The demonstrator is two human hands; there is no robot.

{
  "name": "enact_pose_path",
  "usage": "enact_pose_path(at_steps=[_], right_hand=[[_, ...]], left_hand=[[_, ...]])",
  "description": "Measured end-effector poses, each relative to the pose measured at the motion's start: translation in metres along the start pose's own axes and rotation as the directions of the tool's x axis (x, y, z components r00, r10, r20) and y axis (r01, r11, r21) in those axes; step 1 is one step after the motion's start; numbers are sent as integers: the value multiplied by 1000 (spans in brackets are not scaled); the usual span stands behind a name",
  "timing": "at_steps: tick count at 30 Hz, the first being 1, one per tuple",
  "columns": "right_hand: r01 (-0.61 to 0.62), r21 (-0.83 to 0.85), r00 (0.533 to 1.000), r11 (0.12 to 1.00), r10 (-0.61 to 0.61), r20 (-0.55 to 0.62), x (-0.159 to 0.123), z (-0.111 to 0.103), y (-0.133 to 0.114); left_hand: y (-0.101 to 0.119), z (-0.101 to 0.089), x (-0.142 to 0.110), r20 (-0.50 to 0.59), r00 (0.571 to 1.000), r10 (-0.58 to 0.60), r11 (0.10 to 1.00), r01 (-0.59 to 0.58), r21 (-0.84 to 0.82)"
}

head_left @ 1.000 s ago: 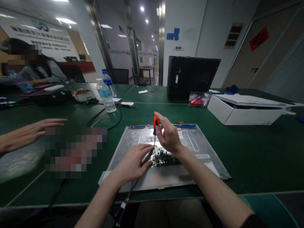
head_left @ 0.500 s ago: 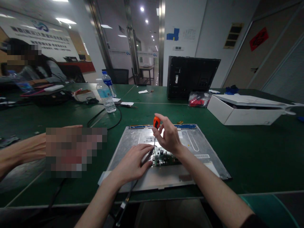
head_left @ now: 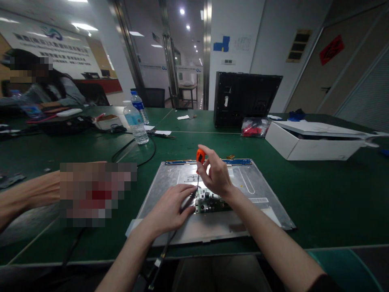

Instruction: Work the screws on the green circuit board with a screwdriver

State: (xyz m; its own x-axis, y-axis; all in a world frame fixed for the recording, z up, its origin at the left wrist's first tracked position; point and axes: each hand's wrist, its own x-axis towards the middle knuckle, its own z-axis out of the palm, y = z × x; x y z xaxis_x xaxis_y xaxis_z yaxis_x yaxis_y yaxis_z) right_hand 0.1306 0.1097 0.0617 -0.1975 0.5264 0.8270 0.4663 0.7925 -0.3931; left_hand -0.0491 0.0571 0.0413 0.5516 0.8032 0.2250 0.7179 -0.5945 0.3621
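Your R hand [head_left: 214,172] grips the orange screwdriver [head_left: 200,156], shaft nr vertical, tip down at the circuit board's [head_left: 208,201] top-L corner.
Board's mid-way on the metal panel [head_left: 261,188], which lies flat on the counter [head_left: 328,202]; your L hand [head_left: 170,205] rests at the board's L edge, thumb & fingers parted, but can't tell if it's pinching the dark cable [head_left: 168,244] running under it. Main risk, I'd say: tip skids if you push off-axis, scratching the board or jabbing your L fingertips, which are right beside it. If it's in a screw (too small to see), a poor fit + twist could chew the head. Shifting your L wrist might also snag the cable. Other person's hand [head_left: 50,184] is well apart, off L.
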Motion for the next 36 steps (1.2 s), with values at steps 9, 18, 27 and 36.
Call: enact_pose_path(at_steps=[9, 18, 27, 36], right_hand=[[19, -3, 1000, 1000, -19, -13, 0, 1, 1], [36, -25, 998, 999, -37, -49, 0, 2, 4], [40, -9, 999, 999, -40, -25, 0, 1, 2], [48, -30, 997, 998, -49, -53, 0, 3, 4]], left_hand=[[1, -1, 0, 10, 1000, -9, 1000, 9, -3], [3, -3, 1, 25, 999, -25, 1000, 25, -4], [0, -1, 0, 15, 1000, -20, 1000, 20, 1], [2, -2, 1, 30, 999, -17, 1000, 16, 11]])
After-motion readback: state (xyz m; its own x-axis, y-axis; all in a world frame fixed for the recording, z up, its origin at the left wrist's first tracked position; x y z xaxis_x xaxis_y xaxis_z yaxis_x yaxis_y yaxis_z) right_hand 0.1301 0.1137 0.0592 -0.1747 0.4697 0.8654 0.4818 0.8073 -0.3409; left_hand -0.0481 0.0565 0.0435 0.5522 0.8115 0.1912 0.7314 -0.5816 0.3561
